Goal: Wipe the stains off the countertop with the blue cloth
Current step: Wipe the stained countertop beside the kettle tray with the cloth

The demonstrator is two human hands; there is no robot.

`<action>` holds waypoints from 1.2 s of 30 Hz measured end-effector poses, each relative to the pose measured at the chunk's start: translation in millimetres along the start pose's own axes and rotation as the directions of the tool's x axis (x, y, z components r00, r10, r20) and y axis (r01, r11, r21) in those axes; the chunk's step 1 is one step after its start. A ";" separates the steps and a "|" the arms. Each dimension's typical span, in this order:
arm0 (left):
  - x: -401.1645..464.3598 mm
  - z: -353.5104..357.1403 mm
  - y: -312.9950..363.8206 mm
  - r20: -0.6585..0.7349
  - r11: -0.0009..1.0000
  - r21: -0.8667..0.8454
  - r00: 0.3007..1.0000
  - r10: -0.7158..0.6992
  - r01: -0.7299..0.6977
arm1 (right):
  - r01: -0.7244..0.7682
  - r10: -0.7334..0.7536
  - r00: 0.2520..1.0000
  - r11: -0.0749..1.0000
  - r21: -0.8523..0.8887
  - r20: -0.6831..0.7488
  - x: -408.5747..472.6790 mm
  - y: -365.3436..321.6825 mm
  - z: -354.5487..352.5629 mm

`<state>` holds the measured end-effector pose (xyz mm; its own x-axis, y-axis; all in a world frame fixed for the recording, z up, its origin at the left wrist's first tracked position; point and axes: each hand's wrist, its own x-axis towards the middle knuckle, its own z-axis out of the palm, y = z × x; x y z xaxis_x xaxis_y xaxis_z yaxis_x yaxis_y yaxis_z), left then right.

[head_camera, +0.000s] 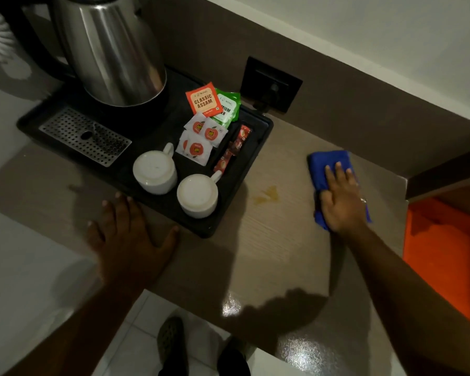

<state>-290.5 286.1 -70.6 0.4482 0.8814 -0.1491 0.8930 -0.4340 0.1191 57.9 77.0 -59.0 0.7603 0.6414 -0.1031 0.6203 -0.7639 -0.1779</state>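
The blue cloth [326, 167] lies folded on the brown countertop [272, 248] at the right. My right hand [342, 199] presses flat on it, fingers spread, covering its near half. A yellowish stain [267, 195] marks the countertop between the cloth and the black tray [251, 158], apart from the cloth. My left hand [128, 234] rests flat on the countertop in front of the tray, fingers apart, holding nothing.
The tray carries a steel kettle [111, 50], two upturned white cups [154, 172] [198, 196], tea sachets [202, 100] and a perforated drip plate [86, 135]. A black wall socket [271, 84] sits behind. An orange surface [442, 253] lies beyond the counter's right edge.
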 end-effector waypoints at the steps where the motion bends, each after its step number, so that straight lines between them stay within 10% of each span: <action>1: 0.5 2.0 -0.9 0.003 1.000 -0.002 1.000 0.005 -0.005 | -0.129 0.129 0.991 0.992 -0.010 -0.028 11.5 -18.8 4.0; 4: 0.1 4.2 -2.9 0.013 1.000 -0.003 1.000 0.012 -0.012 | -0.193 0.193 0.981 0.981 0.029 0.012 11.7 -78.9 15.3; 10: -0.2 0.0 -1.6 0.010 1.000 -0.026 1.000 -0.003 0.003 | 0.510 -0.509 0.844 0.859 0.040 0.172 -65.3 -37.6 6.0; 15: -0.7 1.1 -1.7 0.004 0.999 -0.041 1.000 0.004 -0.003 | 0.062 -0.061 0.997 0.998 -0.010 0.052 -4.5 -24.6 -0.8; 19: -0.2 2.2 -2.7 0.020 1.000 -0.031 1.000 0.005 -0.005 | -0.242 0.242 0.970 0.970 0.011 -0.002 11.8 -96.3 15.0; 23: -1.2 0.2 -0.1 0.007 1.000 -0.022 1.000 0.010 -0.009 | 0.177 -0.177 0.983 0.984 0.010 0.042 -71.1 -120.4 32.8; 28: -1.0 -2.4 1.0 0.010 0.999 -0.034 1.000 -0.004 0.004 | 0.551 -0.539 0.808 0.834 0.021 0.239 -145.0 -28.4 25.5; 36: -2.7 -4.0 -0.8 0.023 0.999 -0.052 1.000 0.011 -0.010 | -0.156 0.156 0.987 0.987 0.030 -0.021 -43.1 38.3 -7.6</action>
<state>-292.6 284.9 -66.3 0.4586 0.8722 -0.1700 0.8854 -0.4321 0.1715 50.3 19.6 -53.9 0.8518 0.5124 -0.1092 0.4884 -0.8520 -0.1886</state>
